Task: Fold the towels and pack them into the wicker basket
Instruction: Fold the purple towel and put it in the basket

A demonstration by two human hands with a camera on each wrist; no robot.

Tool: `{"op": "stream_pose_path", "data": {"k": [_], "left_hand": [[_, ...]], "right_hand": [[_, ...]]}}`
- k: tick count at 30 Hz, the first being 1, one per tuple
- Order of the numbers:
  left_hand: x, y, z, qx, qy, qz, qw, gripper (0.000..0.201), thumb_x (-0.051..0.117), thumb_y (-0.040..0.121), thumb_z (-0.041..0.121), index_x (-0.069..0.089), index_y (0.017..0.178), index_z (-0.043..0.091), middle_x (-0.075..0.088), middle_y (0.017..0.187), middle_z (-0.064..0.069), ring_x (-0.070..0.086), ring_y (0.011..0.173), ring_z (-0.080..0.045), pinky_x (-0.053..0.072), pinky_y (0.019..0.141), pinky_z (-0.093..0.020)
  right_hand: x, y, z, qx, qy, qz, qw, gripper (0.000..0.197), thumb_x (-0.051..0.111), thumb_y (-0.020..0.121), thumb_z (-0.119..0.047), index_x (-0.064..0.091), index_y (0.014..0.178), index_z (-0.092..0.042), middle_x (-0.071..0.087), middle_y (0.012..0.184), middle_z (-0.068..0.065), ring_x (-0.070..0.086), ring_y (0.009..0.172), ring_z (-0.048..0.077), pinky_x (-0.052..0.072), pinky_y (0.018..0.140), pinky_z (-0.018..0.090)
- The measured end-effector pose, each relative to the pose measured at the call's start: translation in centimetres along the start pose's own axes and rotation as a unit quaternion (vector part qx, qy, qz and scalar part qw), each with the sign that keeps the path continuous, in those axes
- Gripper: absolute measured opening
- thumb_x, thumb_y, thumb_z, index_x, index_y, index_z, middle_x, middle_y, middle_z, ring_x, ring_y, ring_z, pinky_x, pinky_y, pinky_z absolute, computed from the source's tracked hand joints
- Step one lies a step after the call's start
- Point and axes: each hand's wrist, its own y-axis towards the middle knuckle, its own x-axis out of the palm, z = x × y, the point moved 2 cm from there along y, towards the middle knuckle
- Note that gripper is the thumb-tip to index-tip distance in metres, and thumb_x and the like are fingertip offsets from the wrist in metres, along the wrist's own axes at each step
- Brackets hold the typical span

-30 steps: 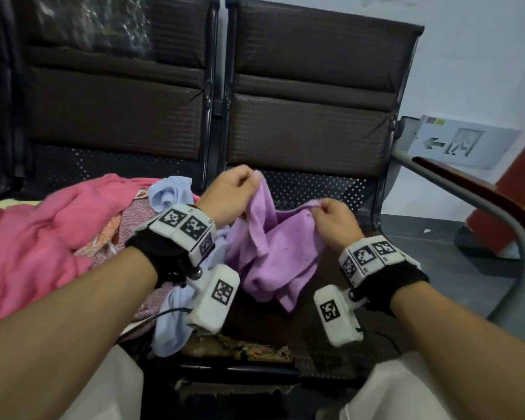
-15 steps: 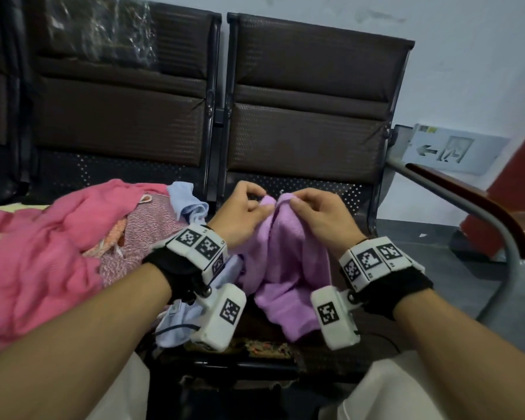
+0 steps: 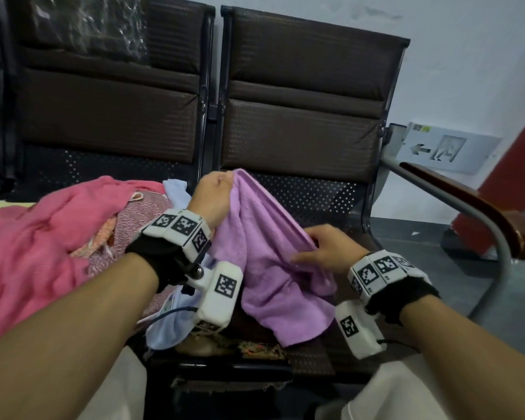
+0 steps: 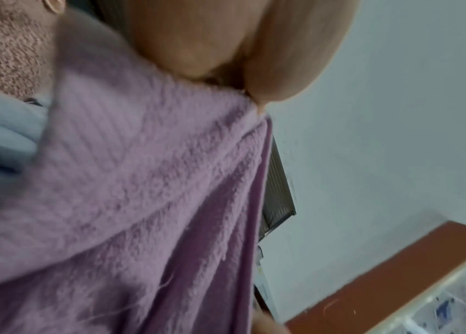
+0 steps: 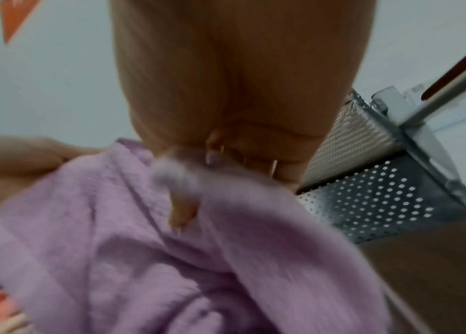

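We are pinching the soft, light purple towel (image 3: 273,253) by its edge, left hand (image 3: 214,197) high, right hand (image 3: 325,250) low.

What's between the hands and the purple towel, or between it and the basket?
Nothing at the hands: left hand grips the purple towel at its raised top, right hand pinches its edge lower down. No basket shows in any view, so that path can't be judged.

Your left hand (image 3: 214,194) at frame centre gripping the purple towel's (image 3: 273,253) top corner, your right hand (image 3: 325,248) lower right pinching its edge, pink cloth pile (image 3: 34,237) at left, brown chairs (image 3: 300,101) behind.
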Motion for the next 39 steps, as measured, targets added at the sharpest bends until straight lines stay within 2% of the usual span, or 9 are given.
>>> {"op": "stream_pose_path", "data": {"k": [4, 8, 13, 22, 25, 28, 30, 33, 39], "left_hand": [[-1.6, 0.8, 0.0, -0.005, 0.002, 0.096, 0.995, 0.039, 0.036, 0.101, 0.025, 0.059, 0.113, -0.004, 0.063, 0.114, -0.021, 0.058, 0.109, -0.031, 0.045, 0.099, -0.044], [-1.9, 0.7, -0.2, 0.010, 0.020, 0.129, 0.991, 0.033, 0.042, 0.099, 0.022, 0.061, 0.113, 0.000, 0.063, 0.116, -0.013, 0.057, 0.109, -0.024, 0.044, 0.096, -0.030], [-0.9, -0.7, -0.5, 0.004, -0.026, 0.057, 0.998, 0.022, 0.064, 0.088, 0.020, 0.063, 0.108, 0.011, 0.066, 0.103, -0.007, 0.061, 0.093, -0.015, 0.050, 0.089, -0.026], [-0.7, -2.7, 0.7, -0.028, -0.114, -0.207, 0.971, 0.047, 0.058, 0.084, -0.010, 0.056, 0.125, 0.014, 0.065, 0.089, -0.006, 0.066, 0.076, -0.012, 0.054, 0.065, -0.021], [-1.3, -2.8, 0.7, -0.031, -0.127, -0.219, 0.967, 0.042, 0.058, 0.085, -0.009, 0.059, 0.120, 0.015, 0.067, 0.085, -0.004, 0.067, 0.074, -0.011, 0.055, 0.063, -0.019], [-1.8, -2.7, 0.6, -0.019, -0.121, -0.212, 0.970, 0.040, 0.061, 0.083, -0.007, 0.061, 0.118, 0.012, 0.067, 0.091, -0.010, 0.067, 0.079, -0.013, 0.056, 0.069, -0.019], [-2.0, -2.8, 0.6, -0.019, -0.129, -0.221, 0.967, 0.042, 0.061, 0.081, -0.009, 0.061, 0.119, 0.010, 0.068, 0.096, -0.013, 0.068, 0.083, -0.016, 0.057, 0.073, -0.022], [-2.6, -2.7, 0.7, -0.025, -0.136, -0.231, 0.963, 0.048, 0.059, 0.079, -0.014, 0.060, 0.121, 0.009, 0.070, 0.101, -0.017, 0.069, 0.088, -0.018, 0.057, 0.079, -0.026], [-3.5, -2.5, 0.7, -0.021, -0.091, -0.246, 0.965, 0.056, 0.052, 0.079, -0.021, 0.060, 0.122, 0.014, 0.073, 0.090, -0.012, 0.069, 0.081, -0.014, 0.056, 0.071, -0.021]], "right_hand": [[-0.5, -0.2, 0.7, 0.041, -0.053, -0.007, 0.998, 0.012, 0.071, 0.082, -0.025, 0.067, 0.083, -0.014, 0.067, 0.081, 0.004, 0.059, 0.075, 0.014, 0.047, 0.071, 0.029], [-0.7, -0.4, -1.2, 0.018, 0.132, 0.018, 0.991, 0.012, 0.064, 0.089, -0.012, 0.068, 0.097, -0.005, 0.067, 0.086, 0.011, 0.058, 0.078, 0.019, 0.049, 0.074, 0.035], [-0.4, -0.1, -4.3, -0.021, 0.436, 0.074, 0.897, 0.025, 0.050, 0.094, -0.001, 0.061, 0.110, -0.017, 0.061, 0.079, 0.015, 0.056, 0.064, 0.018, 0.047, 0.060, 0.030], [2.8, 1.5, -5.2, -0.040, 0.262, -0.005, 0.964, 0.014, 0.063, 0.089, -0.028, 0.073, 0.082, -0.020, 0.067, 0.070, -0.013, 0.056, 0.067, -0.003, 0.045, 0.065, 0.013], [3.0, 2.1, -5.9, -0.065, 0.241, 0.019, 0.968, 0.009, 0.065, 0.089, -0.025, 0.073, 0.089, -0.021, 0.069, 0.074, -0.017, 0.058, 0.072, -0.010, 0.046, 0.071, 0.010], [3.2, 2.5, -6.5, -0.064, 0.266, 0.051, 0.961, 0.016, 0.063, 0.089, -0.015, 0.072, 0.097, -0.004, 0.073, 0.088, 0.005, 0.061, 0.080, 0.003, 0.050, 0.081, 0.024], [3.4, 2.6, -7.0, -0.060, 0.303, 0.057, 0.949, 0.012, 0.063, 0.089, -0.008, 0.071, 0.094, -0.001, 0.071, 0.081, 0.004, 0.061, 0.073, 0.001, 0.050, 0.074, 0.020], [2.8, 3.1, -6.7, -0.033, 0.303, 0.123, 0.944, 0.012, 0.064, 0.085, -0.003, 0.068, 0.076, -0.011, 0.063, 0.072, -0.002, 0.056, 0.067, 0.002, 0.046, 0.070, 0.024], [3.0, 2.9, -6.4, -0.098, 0.144, 0.135, 0.975, 0.018, 0.067, 0.085, -0.022, 0.066, 0.103, -0.019, 0.069, 0.092, -0.003, 0.063, 0.084, 0.013, 0.051, 0.079, 0.032]]}}
